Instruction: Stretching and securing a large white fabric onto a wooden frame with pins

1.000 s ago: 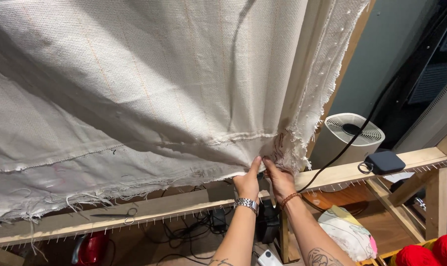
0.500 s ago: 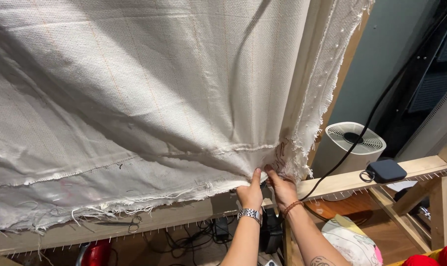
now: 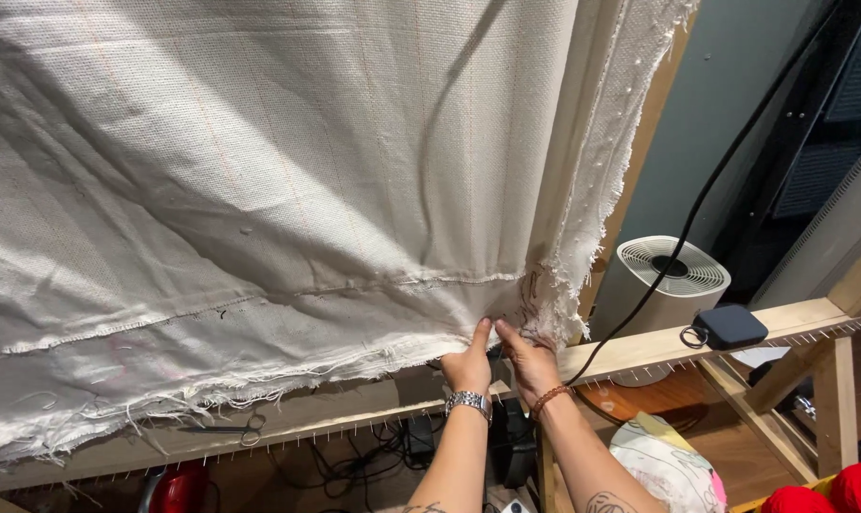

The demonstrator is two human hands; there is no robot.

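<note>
The left hand (image 3: 468,364) and right hand (image 3: 528,358) sit side by side, both pinching the frayed bottom corner of a big, rough, cream cloth (image 3: 259,190). The cloth hangs above the hands, wrinkly with stringy edges. Just under the hands runs a wooden bar (image 3: 639,350) with little nails. A round white fan (image 3: 672,280) stands off to the right.

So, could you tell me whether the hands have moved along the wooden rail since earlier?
No: both hands hold the cloth edge at the same rail corner.
</note>
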